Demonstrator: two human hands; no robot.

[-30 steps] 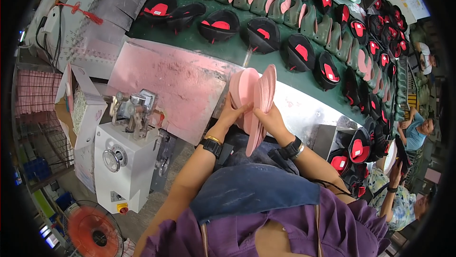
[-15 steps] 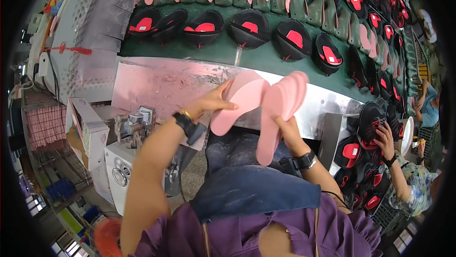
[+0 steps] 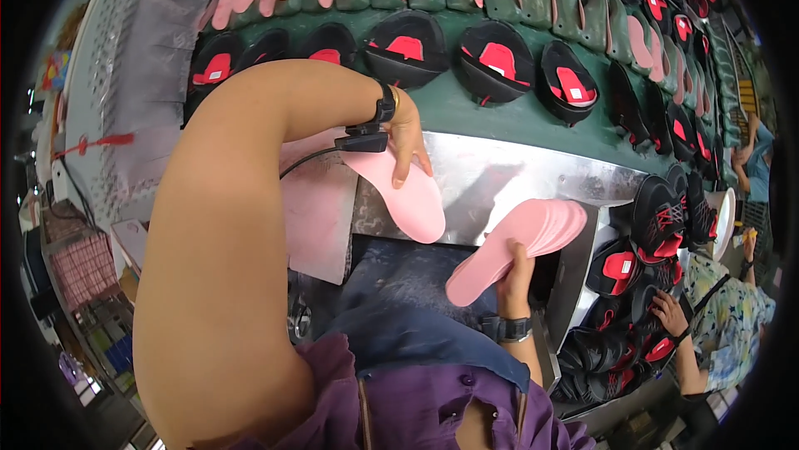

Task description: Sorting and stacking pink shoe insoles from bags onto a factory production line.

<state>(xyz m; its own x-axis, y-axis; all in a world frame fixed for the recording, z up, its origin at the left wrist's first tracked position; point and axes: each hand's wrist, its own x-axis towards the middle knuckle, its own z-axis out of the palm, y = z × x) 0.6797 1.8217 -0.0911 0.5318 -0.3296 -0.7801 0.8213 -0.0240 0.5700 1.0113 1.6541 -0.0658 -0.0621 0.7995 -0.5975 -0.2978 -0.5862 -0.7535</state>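
In my right hand [image 3: 516, 277] is a fanned stack of pink insoles [image 3: 545, 225], gripped near the narrower part with my thumb on top. My left hand [image 3: 407, 138] is bent far over at the wrist, above the metal edge of the workbench. Its fingers close on another pink insole [image 3: 416, 204], whose rounded end points toward my body. Whether that is one insole or more than one cannot be told. Both lots are apart from each other, over the bench's near edge and my dark apron [image 3: 399, 283].
A green conveyor belt [image 3: 449, 121] carries black shoe uppers with red linings [image 3: 499, 63] and green shoe lasts with pink insoles [image 3: 566, 17]. Finished-looking black shoes [image 3: 657, 204] are piled at right, where a co-worker's hand [image 3: 668, 313] touches them. A pinkish board [image 3: 316, 225] lies under my left forearm.
My left hand has swung up and over, turning its insole so the wide end faces me. My right hand has carried the fanned stack right and lower, apart from the left.
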